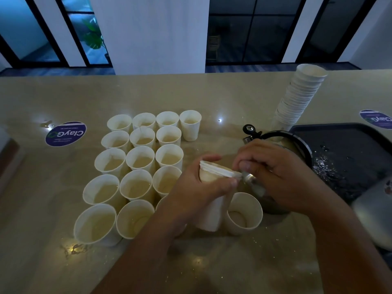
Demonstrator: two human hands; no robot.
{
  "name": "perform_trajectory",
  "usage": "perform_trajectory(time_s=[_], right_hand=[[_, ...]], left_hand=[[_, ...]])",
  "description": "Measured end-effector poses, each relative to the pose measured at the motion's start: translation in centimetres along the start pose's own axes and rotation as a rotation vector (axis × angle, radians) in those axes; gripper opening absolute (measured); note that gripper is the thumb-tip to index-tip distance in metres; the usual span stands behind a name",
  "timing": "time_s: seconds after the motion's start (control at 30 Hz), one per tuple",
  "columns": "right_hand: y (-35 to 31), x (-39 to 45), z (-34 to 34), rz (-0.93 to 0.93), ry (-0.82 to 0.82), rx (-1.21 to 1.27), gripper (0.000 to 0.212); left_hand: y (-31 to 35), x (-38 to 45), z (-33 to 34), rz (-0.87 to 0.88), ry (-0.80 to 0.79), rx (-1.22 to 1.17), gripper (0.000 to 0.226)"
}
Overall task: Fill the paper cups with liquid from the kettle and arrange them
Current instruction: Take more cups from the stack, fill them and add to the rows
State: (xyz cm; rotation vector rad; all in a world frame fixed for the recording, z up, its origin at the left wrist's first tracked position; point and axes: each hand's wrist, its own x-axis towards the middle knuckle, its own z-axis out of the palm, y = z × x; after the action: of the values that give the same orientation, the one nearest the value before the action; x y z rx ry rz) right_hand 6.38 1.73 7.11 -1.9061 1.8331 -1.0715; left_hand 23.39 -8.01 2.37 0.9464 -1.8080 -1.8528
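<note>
Pulling cups apart over the counter, kettle parked right behind our hands

Our left hand (199,187) is wrapped around a short nested stack (212,200) of paper cups, and the right hand (273,172) pinches the stack's top rim with its fingertips. An empty cup (244,213) stands just right of the stack. The filled cups (135,177) sit in tidy rows on the left of the counter (63,209), all with pale liquid in them. The kettle (284,143) is behind the right hand, mostly hidden, touching the edge of a wet dark tray (350,149). A tall pile of spare cups (297,98) leans at the back right.
</note>
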Motion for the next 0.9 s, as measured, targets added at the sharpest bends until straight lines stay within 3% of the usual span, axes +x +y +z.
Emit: perform_trajectory(time_s=[0.2, 0.37, 0.53, 0.9], right_hand=[[-0.1, 0.1, 0.2, -0.049, -0.08, 0.034, 0.012], [-0.1, 0.3, 0.7, -0.049, -0.034, 0.044, 0.011], [-0.1, 0.3, 0.7, -0.053, 0.021, 0.029, 0.012], [-0.7, 2.0, 1.5, -0.05, 0.186, 0.025, 0.015]], left_hand=[[0.1, -0.3, -0.2, 0.002, 0.004, -0.049, 0.074], [0.1, -0.2, -0.1, 0.022, -0.079, -0.129, 0.085], [0.2, 0.1, -0.2, 0.031, -0.09, -0.058, 0.09], [1.5, 0.0, -0.7, 0.06, -0.015, -0.097, 0.07]])
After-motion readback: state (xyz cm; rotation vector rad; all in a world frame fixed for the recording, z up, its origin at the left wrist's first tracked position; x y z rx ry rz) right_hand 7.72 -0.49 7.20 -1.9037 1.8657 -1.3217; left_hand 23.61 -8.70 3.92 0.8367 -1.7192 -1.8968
